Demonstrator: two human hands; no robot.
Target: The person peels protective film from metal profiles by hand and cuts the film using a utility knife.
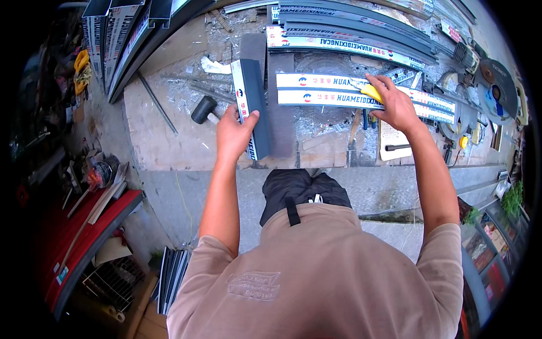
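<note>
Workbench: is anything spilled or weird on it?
Yes. Loose, shiny bits are scattered over the workbench, looking spilled beside the neatly paired white-faced strips. A crumpled white scrap also looks like litter, lying beyond the black mallet head.

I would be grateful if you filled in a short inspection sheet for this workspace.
Surface: brown workbench, strewn with bits and pieces.
Job's things: short grey profile with a white label strip; two white-labelled profiles lying side by side, running crosswise; small yellow tool, exact kind unclear.
Clutter: black-headed mallet beside the left hand; crumpled white scrap beyond it; stacked profiles at the far side.
Hands: left grips the short grey profile; right hand holds the yellow tool over the two profiles.
Cables: thin yellowish line below the bench, possibly a cord.
Surroundings: red-topped surface at left; green plants at right.
</note>
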